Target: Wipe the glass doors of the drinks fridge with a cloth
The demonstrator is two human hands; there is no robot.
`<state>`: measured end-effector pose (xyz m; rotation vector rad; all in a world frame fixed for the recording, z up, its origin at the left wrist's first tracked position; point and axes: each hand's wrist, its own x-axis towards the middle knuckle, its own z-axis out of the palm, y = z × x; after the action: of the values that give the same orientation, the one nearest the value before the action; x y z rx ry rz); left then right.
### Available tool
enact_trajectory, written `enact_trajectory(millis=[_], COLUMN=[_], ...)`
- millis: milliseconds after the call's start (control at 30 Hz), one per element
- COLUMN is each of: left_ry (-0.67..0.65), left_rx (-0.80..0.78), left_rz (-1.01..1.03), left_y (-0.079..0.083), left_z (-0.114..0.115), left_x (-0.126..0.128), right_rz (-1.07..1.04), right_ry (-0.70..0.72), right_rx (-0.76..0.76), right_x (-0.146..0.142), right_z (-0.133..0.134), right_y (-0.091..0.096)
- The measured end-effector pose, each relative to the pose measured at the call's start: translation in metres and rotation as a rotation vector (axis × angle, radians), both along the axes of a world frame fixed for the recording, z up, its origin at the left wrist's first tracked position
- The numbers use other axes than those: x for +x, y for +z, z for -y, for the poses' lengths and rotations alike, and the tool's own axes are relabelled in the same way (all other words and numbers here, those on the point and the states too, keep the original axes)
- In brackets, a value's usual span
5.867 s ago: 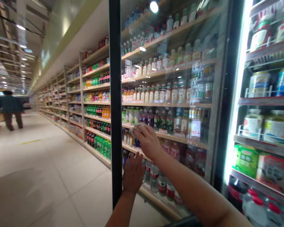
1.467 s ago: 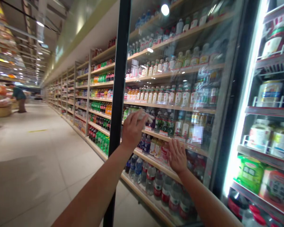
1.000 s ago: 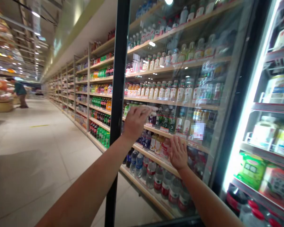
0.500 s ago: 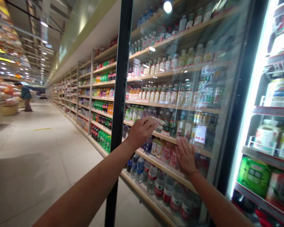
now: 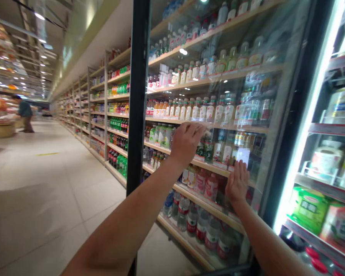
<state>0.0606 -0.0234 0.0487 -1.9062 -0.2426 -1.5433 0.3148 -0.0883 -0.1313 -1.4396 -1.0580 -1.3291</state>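
A glass door (image 5: 276, 126) with a black frame stands swung out in front of me. My left hand (image 5: 186, 141) is up against the glass, fingers curled over a pale cloth (image 5: 204, 129). Most of the cloth is hidden behind the fingers. Lower and to the right, my right hand (image 5: 238, 182) is open, its fingers stretched upward close to the glass; whether the palm touches it I cannot tell. Through the door show shelves of bottled drinks, such as a row of white-labelled bottles (image 5: 194, 111).
At the right is a lit cooler with a green package (image 5: 307, 209) and white containers (image 5: 324, 163) on its shelves. Long drink shelves (image 5: 117, 97) run away behind the door's black frame edge (image 5: 136, 96). A person (image 5: 25, 114) stands far down the tiled aisle (image 5: 46, 180).
My left hand has moved up and right across the glass with the cloth. My right hand has shifted right and slightly up. The view has shifted a little.
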Motion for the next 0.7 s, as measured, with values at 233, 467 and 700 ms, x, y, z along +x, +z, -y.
enact_trajectory(millis=[233, 467, 700], left_ry=[-0.123, -0.096, -0.013], left_rx=[0.183, 0.012, 0.103], left_rz=[-0.326, 0.052, -0.182], left_y=[-0.119, -0.049, -0.107], left_z=[0.013, 0.005, 0.019], left_x=[0.024, 0.035, 0.073], right_rz=[0.022, 0.014, 0.011], right_ry=[0.004, -0.01, -0.03], right_rx=[0.003, 0.001, 0.01], right_x=[0.001, -0.003, 0.001], right_z=[0.002, 0.001, -0.001], right_y=[0.001, 0.003, 0.002])
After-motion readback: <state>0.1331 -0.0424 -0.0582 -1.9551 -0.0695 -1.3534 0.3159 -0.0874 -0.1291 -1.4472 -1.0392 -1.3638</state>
